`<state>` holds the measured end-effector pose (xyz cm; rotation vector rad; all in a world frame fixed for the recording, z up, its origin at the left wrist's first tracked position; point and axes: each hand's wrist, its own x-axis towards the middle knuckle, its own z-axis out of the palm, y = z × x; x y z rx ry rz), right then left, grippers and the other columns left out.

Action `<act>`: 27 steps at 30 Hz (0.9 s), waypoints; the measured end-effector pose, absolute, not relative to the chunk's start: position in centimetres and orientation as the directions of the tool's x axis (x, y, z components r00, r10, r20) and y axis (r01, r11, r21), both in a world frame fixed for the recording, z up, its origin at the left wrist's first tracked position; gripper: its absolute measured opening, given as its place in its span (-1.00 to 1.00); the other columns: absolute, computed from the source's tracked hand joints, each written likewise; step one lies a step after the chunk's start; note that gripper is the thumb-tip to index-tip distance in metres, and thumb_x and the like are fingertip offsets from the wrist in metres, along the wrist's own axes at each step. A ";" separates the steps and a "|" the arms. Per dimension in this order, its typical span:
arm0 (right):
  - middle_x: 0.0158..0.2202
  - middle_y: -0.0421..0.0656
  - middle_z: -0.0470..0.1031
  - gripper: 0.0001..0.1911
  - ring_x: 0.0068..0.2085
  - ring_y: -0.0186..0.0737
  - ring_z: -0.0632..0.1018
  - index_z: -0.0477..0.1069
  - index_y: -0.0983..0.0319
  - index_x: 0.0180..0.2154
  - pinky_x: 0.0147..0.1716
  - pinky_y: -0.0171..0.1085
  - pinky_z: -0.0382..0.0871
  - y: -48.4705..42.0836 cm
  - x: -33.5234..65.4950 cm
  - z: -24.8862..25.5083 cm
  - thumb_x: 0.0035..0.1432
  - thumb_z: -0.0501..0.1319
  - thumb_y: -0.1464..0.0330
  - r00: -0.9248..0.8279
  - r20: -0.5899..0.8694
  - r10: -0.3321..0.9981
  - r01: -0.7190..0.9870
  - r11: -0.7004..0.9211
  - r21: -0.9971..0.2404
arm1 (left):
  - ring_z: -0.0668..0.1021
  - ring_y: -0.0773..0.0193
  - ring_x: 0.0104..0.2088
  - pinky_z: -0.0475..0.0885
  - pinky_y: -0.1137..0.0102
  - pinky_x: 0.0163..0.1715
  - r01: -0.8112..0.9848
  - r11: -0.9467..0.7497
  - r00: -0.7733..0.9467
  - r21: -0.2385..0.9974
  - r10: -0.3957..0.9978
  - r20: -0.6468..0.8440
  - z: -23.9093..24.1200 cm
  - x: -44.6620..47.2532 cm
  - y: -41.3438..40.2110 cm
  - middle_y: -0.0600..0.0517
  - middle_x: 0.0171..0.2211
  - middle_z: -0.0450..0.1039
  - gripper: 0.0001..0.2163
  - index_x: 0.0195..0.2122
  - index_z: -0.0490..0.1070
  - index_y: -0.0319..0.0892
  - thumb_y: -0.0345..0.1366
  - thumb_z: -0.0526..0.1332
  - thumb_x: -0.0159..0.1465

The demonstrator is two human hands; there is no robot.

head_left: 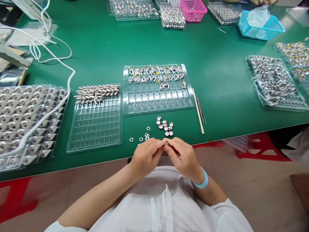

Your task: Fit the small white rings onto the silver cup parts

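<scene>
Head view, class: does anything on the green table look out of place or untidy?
Slightly. Small round caps and white rings lie loose on the green table, outside any tray. A white cable drapes across the left tray. Both hands pinch one small part.

I'm looking at a small-parts assembly workshop, green work mat [101, 54] over the bench, clear blister trays [158, 98] in rows, loose metal caps [165, 125], white rings [141, 139], pink basket [193, 9] and blue basket [262, 29] at the far edge, red stools [262, 146] below
</scene>
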<state>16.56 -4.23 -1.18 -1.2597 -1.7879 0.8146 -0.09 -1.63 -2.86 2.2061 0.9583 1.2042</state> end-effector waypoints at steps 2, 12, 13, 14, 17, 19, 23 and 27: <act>-0.42 -0.17 0.40 -0.76 -0.39 -0.30 0.39 0.44 0.28 -0.05 -0.39 -0.29 0.33 -4.3 16.6 -1.2 0.30 0.09 0.44 -0.189 0.252 0.949 0.435 0.311 -0.845 | 0.54 0.35 -0.43 0.45 0.48 -0.42 0.386 -0.649 0.368 0.655 0.760 0.536 -2.6 -0.1 -1.7 0.00 -0.38 0.56 -0.76 -0.06 0.42 -0.21 -0.52 0.20 0.26; -0.28 -0.10 0.50 -0.58 -0.29 -0.29 0.48 0.33 0.24 0.14 -0.32 -0.29 0.43 -5.0 17.0 -1.9 0.25 0.13 0.52 -0.176 0.367 0.914 0.361 0.406 -0.839 | 0.57 0.30 -0.32 0.50 0.41 -0.35 0.218 -0.722 0.391 0.656 0.681 0.619 -1.6 -0.5 -1.3 -0.06 -0.28 0.57 -0.70 -0.07 0.42 -0.22 -0.63 0.20 0.21; -0.27 -0.09 0.50 -0.56 -0.28 -0.28 0.48 0.32 0.24 0.16 -0.32 -0.28 0.43 -5.0 17.0 -1.9 0.25 0.13 0.53 -0.183 0.370 0.911 0.362 0.412 -0.836 | 0.57 0.30 -0.32 0.50 0.40 -0.36 0.213 -0.727 0.401 0.653 0.674 0.620 -1.6 -0.5 -1.2 -0.07 -0.27 0.57 -0.68 -0.05 0.42 -0.21 -0.63 0.20 0.21; -0.26 -0.09 0.49 -0.54 -0.28 -0.28 0.48 0.30 0.23 0.17 -0.33 -0.28 0.43 -5.1 17.1 -1.9 0.25 0.13 0.54 -0.187 0.373 0.909 0.365 0.417 -0.833 | 0.56 0.30 -0.32 0.50 0.40 -0.37 0.213 -0.727 0.405 0.653 0.674 0.618 -1.5 -0.6 -1.2 -0.08 -0.26 0.56 -0.68 -0.04 0.41 -0.20 -0.63 0.20 0.21; -0.24 -0.07 0.48 -0.51 -0.27 -0.26 0.48 0.27 0.22 0.20 -0.32 -0.27 0.44 -5.1 17.2 -2.0 0.25 0.12 0.55 -0.192 0.381 0.904 0.369 0.426 -0.826 | 0.56 0.30 -0.31 0.51 0.41 -0.37 0.220 -0.716 0.399 0.662 0.685 0.609 -1.5 -0.5 -1.1 -0.08 -0.25 0.55 -0.69 -0.05 0.42 -0.19 -0.60 0.20 0.22; -0.22 -0.06 0.48 -0.49 -0.25 -0.25 0.48 0.25 0.22 0.21 -0.30 -0.25 0.45 -5.1 17.2 -2.0 0.25 0.12 0.56 -0.194 0.385 0.902 0.370 0.431 -0.823 | 0.56 0.29 -0.31 0.51 0.41 -0.37 0.216 -0.719 0.396 0.661 0.683 0.613 -1.6 -0.5 -1.1 -0.09 -0.25 0.55 -0.70 -0.06 0.43 -0.21 -0.60 0.21 0.22; -0.20 -0.05 0.48 -0.48 -0.24 -0.25 0.49 0.23 0.22 0.22 -0.30 -0.25 0.46 -5.0 17.1 -2.1 0.25 0.12 0.55 -0.192 0.392 0.900 0.357 0.436 -0.826 | 0.57 0.28 -0.30 0.52 0.41 -0.36 0.200 -0.729 0.407 0.655 0.670 0.621 -1.6 -0.5 -1.0 -0.10 -0.26 0.55 -0.71 -0.06 0.44 -0.24 -0.62 0.20 0.21; -0.20 -0.06 0.50 -0.49 -0.23 -0.24 0.50 0.25 0.20 0.21 -0.31 -0.26 0.46 -5.1 17.0 -2.1 0.25 0.13 0.55 -0.179 0.412 0.893 0.372 0.449 -0.812 | 0.58 0.30 -0.31 0.53 0.42 -0.35 0.223 -0.712 0.395 0.666 0.691 0.606 -1.4 -0.4 -1.1 -0.07 -0.27 0.56 -0.74 -0.07 0.43 -0.21 -0.57 0.18 0.25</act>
